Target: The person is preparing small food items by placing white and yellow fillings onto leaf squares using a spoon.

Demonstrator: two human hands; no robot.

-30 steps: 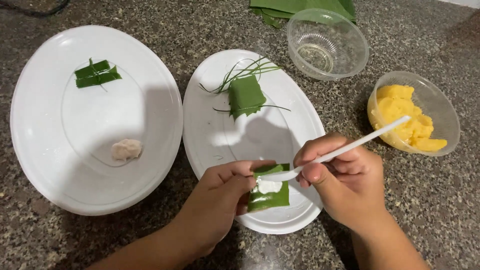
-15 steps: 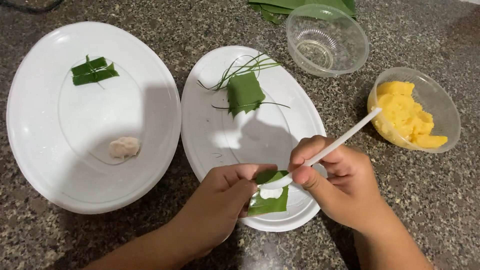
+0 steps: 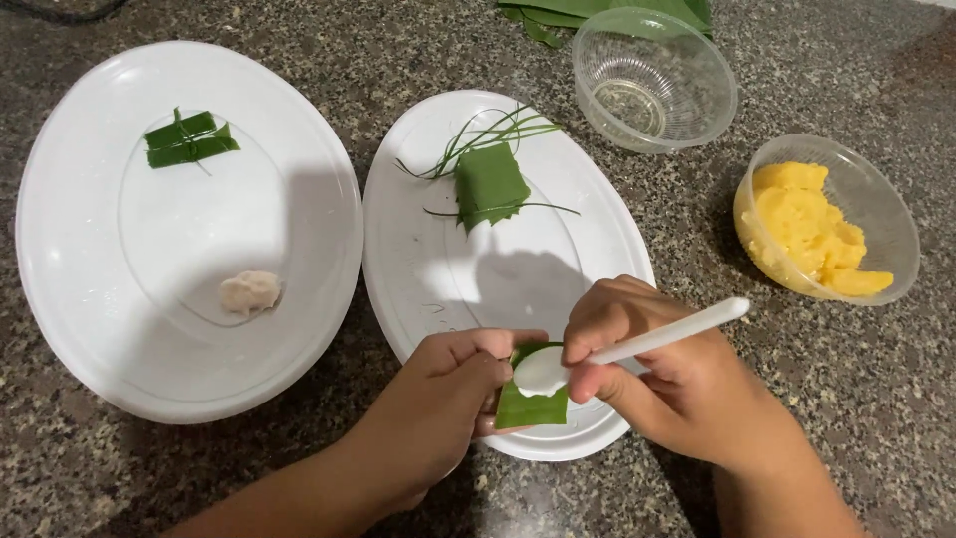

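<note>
From the head camera, the left hand (image 3: pixel 448 389) pinched a small green leaf piece (image 3: pixel 531 403) between its fingertips over the near rim of the middle white plate (image 3: pixel 418 269); the right hand (image 3: pixel 667 384) was clamped on a white plastic spoon (image 3: pixel 637 344), whose bowl lay on the leaf piece with a white dab in it; the two hands sat just beside each other. Farther back on that plate lay a folded green leaf parcel (image 3: pixel 490 184) among thin green strands (image 3: pixel 488 134). To the left a larger white plate (image 3: pixel 80 289) carried a tied leaf bundle (image 3: pixel 189 139) and a pale lump (image 3: pixel 250 292), well apart. On the speckled worktop (image 3: pixel 876 399) to the right stood a clear bowl of yellow mash (image 3: pixel 812 229); behind it an empty clear bowl (image 3: pixel 652 75), and green leaves (image 3: pixel 607 10) at the far edge.
</note>
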